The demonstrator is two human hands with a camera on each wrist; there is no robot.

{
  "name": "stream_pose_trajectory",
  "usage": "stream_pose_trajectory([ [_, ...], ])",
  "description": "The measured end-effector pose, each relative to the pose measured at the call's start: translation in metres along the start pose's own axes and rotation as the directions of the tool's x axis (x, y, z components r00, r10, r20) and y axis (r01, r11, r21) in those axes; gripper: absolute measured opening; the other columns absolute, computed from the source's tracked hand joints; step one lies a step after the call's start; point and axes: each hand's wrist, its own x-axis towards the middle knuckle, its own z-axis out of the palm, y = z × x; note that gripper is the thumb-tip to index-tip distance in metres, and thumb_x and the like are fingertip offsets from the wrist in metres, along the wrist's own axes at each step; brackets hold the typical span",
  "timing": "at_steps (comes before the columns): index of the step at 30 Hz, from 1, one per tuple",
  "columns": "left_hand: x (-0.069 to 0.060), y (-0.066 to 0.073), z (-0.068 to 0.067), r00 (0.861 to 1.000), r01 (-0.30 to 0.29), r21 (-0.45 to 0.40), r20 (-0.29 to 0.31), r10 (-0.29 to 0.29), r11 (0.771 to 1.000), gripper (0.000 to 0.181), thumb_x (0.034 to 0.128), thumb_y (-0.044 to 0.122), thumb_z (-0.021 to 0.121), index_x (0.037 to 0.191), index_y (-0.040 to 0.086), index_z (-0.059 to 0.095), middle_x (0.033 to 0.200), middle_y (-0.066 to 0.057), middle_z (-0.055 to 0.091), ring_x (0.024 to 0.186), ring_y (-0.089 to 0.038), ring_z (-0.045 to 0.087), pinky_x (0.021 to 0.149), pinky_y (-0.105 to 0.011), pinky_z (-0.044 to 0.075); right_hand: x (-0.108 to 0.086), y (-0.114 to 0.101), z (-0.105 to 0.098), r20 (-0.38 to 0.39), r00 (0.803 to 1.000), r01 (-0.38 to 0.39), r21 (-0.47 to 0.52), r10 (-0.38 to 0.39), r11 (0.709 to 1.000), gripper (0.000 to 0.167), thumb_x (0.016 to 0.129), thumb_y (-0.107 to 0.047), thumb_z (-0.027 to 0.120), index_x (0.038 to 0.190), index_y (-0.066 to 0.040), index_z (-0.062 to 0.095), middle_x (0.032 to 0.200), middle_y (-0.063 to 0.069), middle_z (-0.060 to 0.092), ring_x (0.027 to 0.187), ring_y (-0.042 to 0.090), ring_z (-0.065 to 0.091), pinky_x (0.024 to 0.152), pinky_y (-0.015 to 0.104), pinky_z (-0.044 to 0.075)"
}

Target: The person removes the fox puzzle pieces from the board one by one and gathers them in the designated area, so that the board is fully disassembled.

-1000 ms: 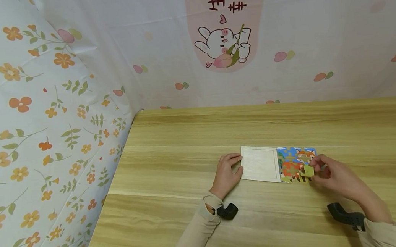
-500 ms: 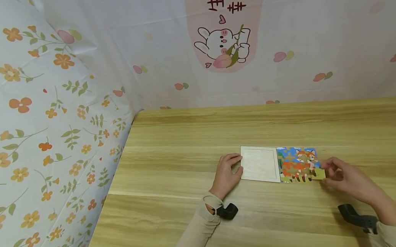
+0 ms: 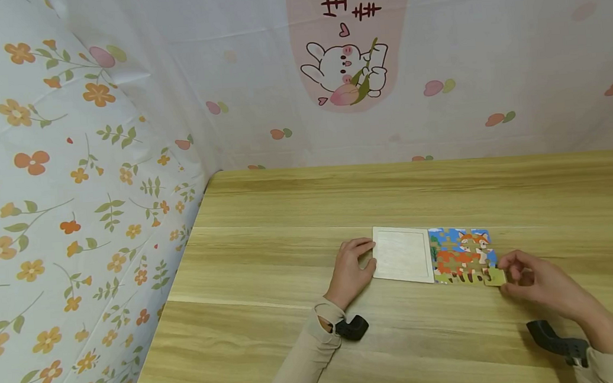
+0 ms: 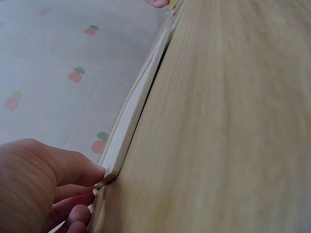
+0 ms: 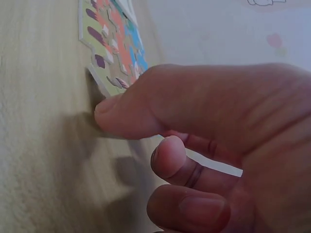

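Note:
My right hand point(image 3: 542, 285) pinches a green puzzle piece point(image 3: 495, 277) between thumb and fingers at the lower right corner of a fox jigsaw puzzle point(image 3: 457, 258). In the right wrist view, the piece point(image 5: 108, 83) is tilted, with its near edge lifted beside the other pieces; the thumb covers part of it. The puzzle lies against the right side of a pale, framed puzzle tray point(image 3: 401, 255), which has no pieces in it. My left hand point(image 3: 350, 271) rests its thumb and fingers against the tray's left edge. In the left wrist view, the thumb touches the tray's corner point(image 4: 111, 172).
Both lie on a wood-grain table point(image 3: 287, 216). Behind it hangs a white cloth point(image 3: 246, 89) with a rabbit print, and a flowered cloth point(image 3: 74, 231) borders the left side. Black wrist mounts point(image 3: 351, 328) sit on both forearms.
My right hand has moved right, then slightly toward the near side, bringing the green puzzle piece from over the puzzle to its lower right corner. The left hand and tray have stayed put.

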Motion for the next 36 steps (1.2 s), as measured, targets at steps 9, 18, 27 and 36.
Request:
stream_pose_trajectory([
  [9, -0.0012, 0.0, -0.0015, 1.0, 0.006, -0.005, 0.005, -0.006, 1.0, 0.031, 0.0839, 0.005, 0.064, 0.114, 0.002, 0.066, 0.12, -0.007, 0.059, 0.108, -0.021, 0.05, 0.091, -0.029, 0.041, 0.001, 0.0013, 0.0036, -0.003, 1.0, 0.016, 0.002, -0.016, 1.0, 0.033, 0.07, 0.01, 0.071, 0.096, 0.002, 0.053, 0.072, 0.002, 0.041, 0.06, 0.006, 0.04, 0.05, 0.023, 0.032],
  [18, -0.0016, 0.0, -0.0018, 1.0, -0.001, -0.007, -0.002, 0.001, 1.0, 0.031, 0.0833, 0.004, 0.064, 0.114, 0.001, 0.066, 0.119, -0.007, 0.059, 0.108, -0.021, 0.05, 0.092, -0.029, 0.041, 0.0032, 0.0024, 0.0024, 0.05, 0.998, -0.034, 0.007, 0.033, 0.999, 0.033, 0.073, 0.006, 0.072, 0.099, 0.003, 0.052, 0.074, 0.004, 0.041, 0.06, 0.008, 0.039, 0.048, 0.025, 0.031],
  [27, -0.0008, -0.001, -0.0016, 1.0, -0.006, -0.006, -0.004, 0.006, 1.0, 0.03, 0.0834, 0.004, 0.064, 0.114, 0.001, 0.066, 0.119, -0.007, 0.059, 0.109, -0.021, 0.05, 0.092, -0.029, 0.041, 0.0044, 0.0026, 0.0024, 0.063, 0.997, -0.041, 0.003, 0.04, 0.999, 0.032, 0.073, 0.005, 0.072, 0.098, 0.003, 0.052, 0.073, 0.003, 0.041, 0.059, 0.007, 0.039, 0.049, 0.026, 0.03],
  [36, -0.0028, -0.0051, -0.0022, 1.0, 0.009, -0.048, -0.01, -0.009, 0.999, 0.029, 0.0847, 0.005, 0.064, 0.114, 0.001, 0.066, 0.118, -0.006, 0.06, 0.108, -0.021, 0.051, 0.092, -0.03, 0.041, 0.0002, 0.0043, 0.0029, -0.004, 0.998, -0.057, -0.048, 0.057, 0.997, 0.039, 0.074, 0.002, 0.073, 0.105, 0.005, 0.048, 0.079, 0.004, 0.043, 0.064, 0.004, 0.043, 0.052, 0.021, 0.036],
])
